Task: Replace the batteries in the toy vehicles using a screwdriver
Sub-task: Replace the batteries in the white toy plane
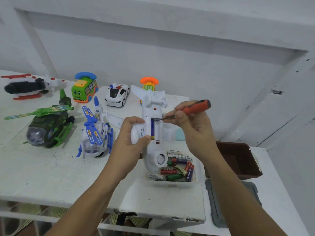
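The left hand [132,133] is hugging the white toy plane [154,108], its thumb right by the purple battery [152,128]. The right hand [190,126] is pinching the orange screwdriver [197,107], its tip poking out just past the fingers.

The plane [151,103] hides most of the far phone toy [149,82] and part of the near tub [170,184]. The screwdriver [197,108] tip is blurred.

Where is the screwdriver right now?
Head view, right of centre: the right hand grips the screwdriver, its tip at the top of the open battery bay of the white toy plane, which the left hand holds.
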{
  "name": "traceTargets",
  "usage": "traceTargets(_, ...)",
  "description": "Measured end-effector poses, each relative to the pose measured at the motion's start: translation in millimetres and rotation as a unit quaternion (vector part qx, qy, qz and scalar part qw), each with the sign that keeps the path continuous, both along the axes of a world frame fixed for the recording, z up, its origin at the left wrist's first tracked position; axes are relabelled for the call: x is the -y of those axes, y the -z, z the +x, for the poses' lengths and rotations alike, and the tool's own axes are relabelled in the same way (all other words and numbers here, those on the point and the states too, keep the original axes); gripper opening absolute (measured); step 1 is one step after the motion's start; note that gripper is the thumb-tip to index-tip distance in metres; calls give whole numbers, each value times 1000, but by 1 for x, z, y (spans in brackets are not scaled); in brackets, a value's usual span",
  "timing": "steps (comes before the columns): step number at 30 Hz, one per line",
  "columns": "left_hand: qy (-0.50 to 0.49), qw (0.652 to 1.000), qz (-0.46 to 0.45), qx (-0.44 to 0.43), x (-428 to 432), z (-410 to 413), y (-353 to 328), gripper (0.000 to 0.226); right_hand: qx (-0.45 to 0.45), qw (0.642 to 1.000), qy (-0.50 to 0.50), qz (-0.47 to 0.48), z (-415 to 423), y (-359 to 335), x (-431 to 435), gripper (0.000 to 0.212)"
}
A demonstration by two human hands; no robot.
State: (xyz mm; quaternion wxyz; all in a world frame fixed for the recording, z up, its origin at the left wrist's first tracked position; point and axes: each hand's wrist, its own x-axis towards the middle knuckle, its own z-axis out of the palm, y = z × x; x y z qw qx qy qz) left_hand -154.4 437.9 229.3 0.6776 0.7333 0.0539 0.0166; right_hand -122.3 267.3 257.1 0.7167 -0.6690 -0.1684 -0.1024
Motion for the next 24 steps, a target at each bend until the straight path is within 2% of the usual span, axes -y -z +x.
traceTargets(2,3,1000,-15,-3,0,0,-1,36,22,998,-6,-56,2,3,-6,1)
traceTargets(4,6,999,-31,-3,1,0,-2,34,41,994,-3,-101,3,6,-10,5)
traceTargets(10,10,999,-53,8,-2,1,-3,32,100,980,28,-172,0,3,-16,17)
traceTargets(16,0,999,-41,12,0,1,0,33,65,981,23,-181,5,0,-16,3)
traceTargets(21,0,999,-36,15,1,2,1,34,26,990,7,-141,9,-4,-12,11)
traceTargets(24,4,1000,-26,12,2,1,3,35,4,994,-3,-110,10,-5,-8,8)
